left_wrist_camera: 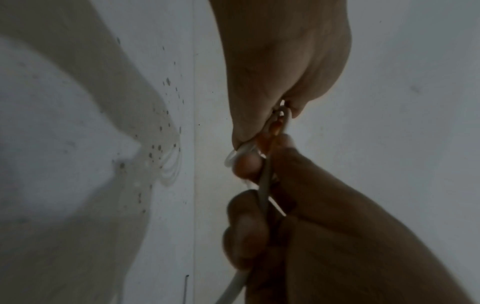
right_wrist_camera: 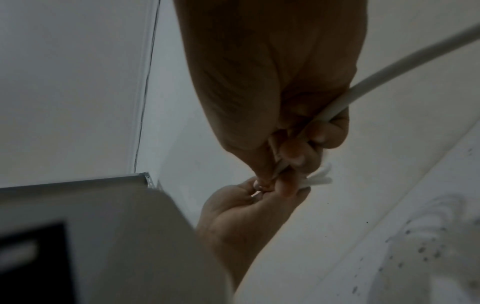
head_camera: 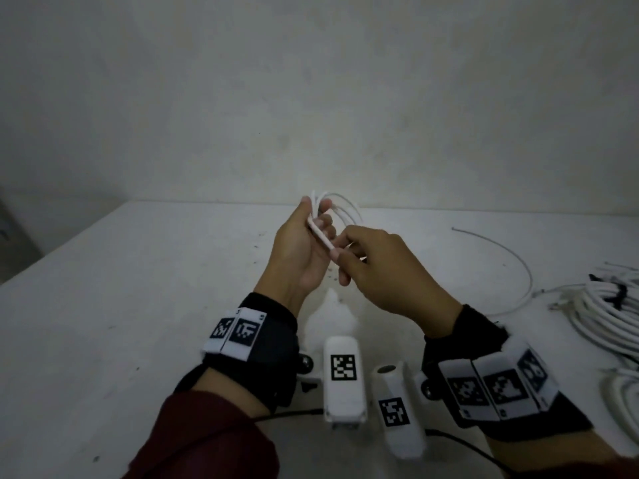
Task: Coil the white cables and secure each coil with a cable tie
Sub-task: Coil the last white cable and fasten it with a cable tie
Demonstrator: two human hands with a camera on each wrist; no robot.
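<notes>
A small coil of white cable (head_camera: 340, 207) is held up above the white table (head_camera: 138, 305). My left hand (head_camera: 316, 209) grips the coil's gathered loops between thumb and fingers. My right hand (head_camera: 340, 257) pinches a straight stretch of the same cable (head_camera: 321, 236) just below the left fingers. The left wrist view has the left hand (left_wrist_camera: 249, 144) pinching the loops (left_wrist_camera: 235, 156), with the right hand (left_wrist_camera: 259, 216) closed around the strand (left_wrist_camera: 265, 191). Seen from the right wrist, the cable (right_wrist_camera: 389, 76) runs out of the right hand (right_wrist_camera: 283, 162) and the loops (right_wrist_camera: 319, 179) stick out beside the left hand (right_wrist_camera: 246, 216).
A loose white cable (head_camera: 515, 261) arcs over the table on the right. A pile of coiled white cables (head_camera: 601, 316) with black ties (head_camera: 620, 292) lies at the right edge. A plain wall (head_camera: 311, 98) rises just behind the table.
</notes>
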